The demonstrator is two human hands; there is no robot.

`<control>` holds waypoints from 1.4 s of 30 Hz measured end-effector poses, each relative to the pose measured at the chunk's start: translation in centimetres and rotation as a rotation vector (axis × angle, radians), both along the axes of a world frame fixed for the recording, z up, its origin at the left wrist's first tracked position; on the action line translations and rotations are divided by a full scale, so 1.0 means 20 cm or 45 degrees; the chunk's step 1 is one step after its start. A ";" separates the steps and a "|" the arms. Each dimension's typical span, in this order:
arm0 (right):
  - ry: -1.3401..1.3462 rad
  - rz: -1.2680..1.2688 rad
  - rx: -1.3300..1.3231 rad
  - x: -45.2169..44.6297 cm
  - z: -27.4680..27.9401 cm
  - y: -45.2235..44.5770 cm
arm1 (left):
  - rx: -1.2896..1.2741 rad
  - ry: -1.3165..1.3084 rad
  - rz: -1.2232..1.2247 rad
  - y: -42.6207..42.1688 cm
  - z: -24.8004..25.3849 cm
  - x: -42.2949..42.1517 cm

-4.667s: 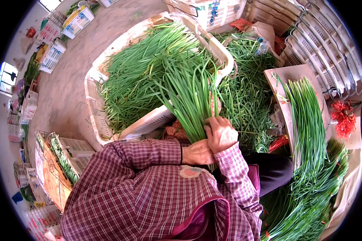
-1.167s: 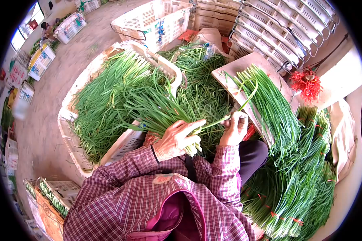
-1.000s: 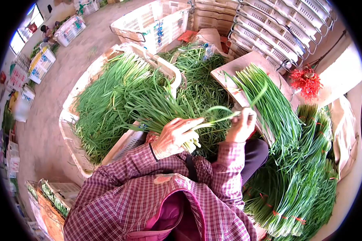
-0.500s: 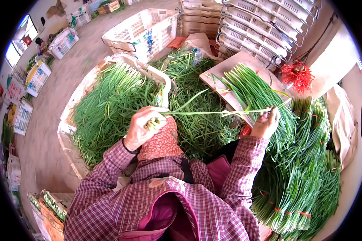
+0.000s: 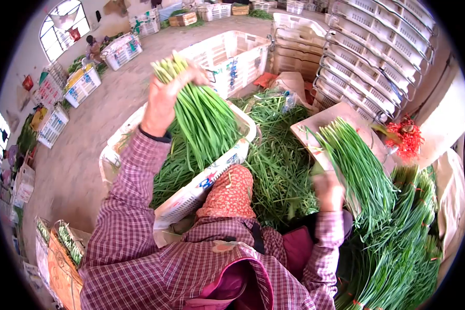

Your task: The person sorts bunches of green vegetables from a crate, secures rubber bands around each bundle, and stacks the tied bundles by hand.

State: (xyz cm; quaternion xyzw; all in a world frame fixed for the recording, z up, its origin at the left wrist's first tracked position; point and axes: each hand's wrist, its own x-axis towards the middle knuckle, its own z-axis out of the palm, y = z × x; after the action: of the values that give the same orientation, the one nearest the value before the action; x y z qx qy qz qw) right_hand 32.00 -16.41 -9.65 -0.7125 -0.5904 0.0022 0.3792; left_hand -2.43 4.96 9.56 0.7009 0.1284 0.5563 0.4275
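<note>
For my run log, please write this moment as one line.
left hand: grips green bunch over crate | right hand: blurred, grip unclear, near board | board: bears green stalks

leafy bunch (image 5: 204, 116): long, slim, green, thick clump | pose: raised, slanted, pale cut ends up, leaves fanning down | at: clasped near the ends in left grip (image 5: 165, 98), above white crate (image 5: 191, 199) | green piece (image 5: 318, 168): short-looking, motion-blurred, at top of right grip (image 5: 328, 191), shape and hold unclear
</note>
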 end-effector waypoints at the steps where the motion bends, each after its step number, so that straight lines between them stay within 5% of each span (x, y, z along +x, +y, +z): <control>1: -0.030 0.124 -0.237 -0.11 -0.08 0.04 | 0.023 -0.053 -0.080 0.00 0.07 0.02; 2: -0.244 0.099 -0.211 -0.22 -0.03 0.04 | 0.019 -0.126 -0.122 0.01 0.12 0.04; 6: 0.170 0.283 0.399 -0.41 0.45 0.22 | 0.224 -0.091 -0.191 -0.13 0.22 0.26; 10: 0.010 0.513 0.926 -0.58 0.73 0.35 | 0.316 -0.163 -0.181 -0.40 0.21 0.55; 15: 0.089 0.292 0.934 -0.52 0.74 0.26 | 0.014 -0.547 -0.702 -0.54 0.24 0.71; 17: -0.159 -0.078 0.895 -0.44 0.74 0.11 | -0.078 -0.517 -0.868 -0.56 0.24 0.76; 26: -0.919 -0.601 0.337 0.23 0.99 -0.40 | -1.059 -0.606 -1.423 -0.44 0.14 1.37; 32: -0.712 -0.686 -0.176 0.70 0.71 -0.33 | -0.821 -0.601 -0.776 0.02 -0.21 1.55; 42: -0.458 -0.594 -0.586 0.97 0.33 0.29 | 0.638 0.420 -0.143 -0.16 -0.62 2.12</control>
State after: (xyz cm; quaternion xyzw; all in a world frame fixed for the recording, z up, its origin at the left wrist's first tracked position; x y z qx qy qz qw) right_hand 51.37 -10.63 -2.97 -0.8834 -0.4535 -0.0768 0.0897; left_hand 40.06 1.82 -2.77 0.8714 0.0157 0.4248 0.2447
